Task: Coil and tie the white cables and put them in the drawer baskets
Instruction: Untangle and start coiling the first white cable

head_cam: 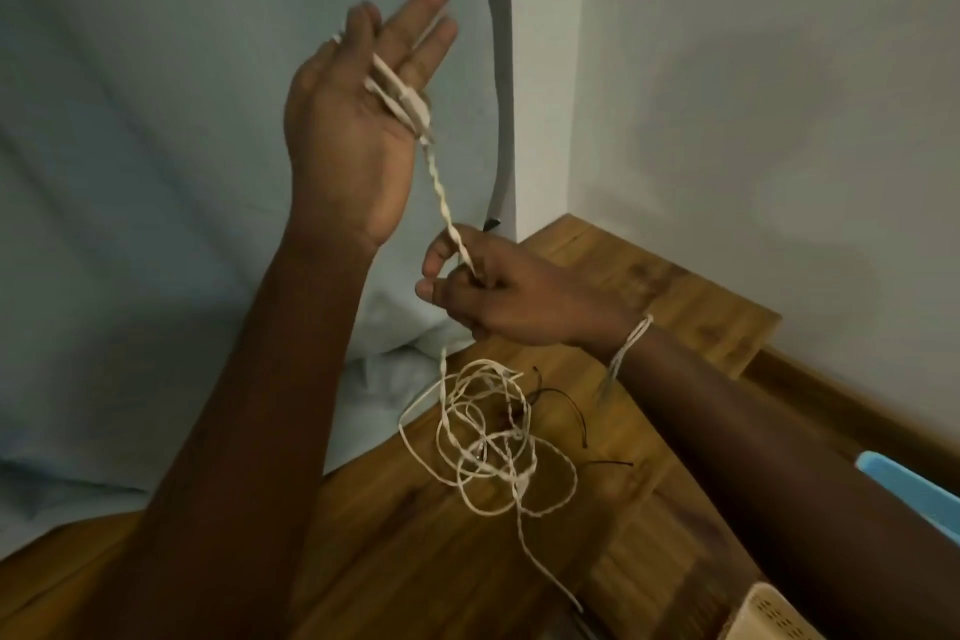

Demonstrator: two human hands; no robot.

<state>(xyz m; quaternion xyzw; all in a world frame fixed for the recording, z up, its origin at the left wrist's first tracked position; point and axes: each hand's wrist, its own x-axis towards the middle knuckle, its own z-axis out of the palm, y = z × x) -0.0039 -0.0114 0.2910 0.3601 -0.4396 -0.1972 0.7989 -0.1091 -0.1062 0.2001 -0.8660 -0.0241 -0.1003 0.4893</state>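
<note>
White cable [442, 203], twisted pair, runs taut between the two hands; its plug ends lie across the palm of the left hand [358, 120]. Left hand raised high, palm toward the camera, fingers [431, 10] straight and spread, the cable looped over them near the index finger. Thumb side blurred; cannot tell whether the thumb presses the cable.

Right hand [498, 296] lower, just above the worktop [405, 551], fingers curled, pinching the twisted cable between thumb and forefinger. A thin white string bracelet [626, 348] circles the right wrist.

Below the right hand the rest of the white cable drops into a loose tangle [488, 442] of loops resting on the wooden worktop. One strand trails from the tangle toward the lower edge of the view, ending near the cream basket [774, 613]. Thin black ties [571, 411] lie beside and partly under the tangle, on its right.

Cream perforated basket sits at the lower right corner, only its rim showing. A light blue basket [904, 489] edge shows at the far right, behind the right forearm.

Pale blue bedsheet [130, 172] fills the left side, meeting the worktop's left edge. A grey strap [501, 68] hangs down along the wall corner behind the left hand. White wall [753, 94] behind the worktop, a wooden skirting board [831, 405] at its foot.
</note>
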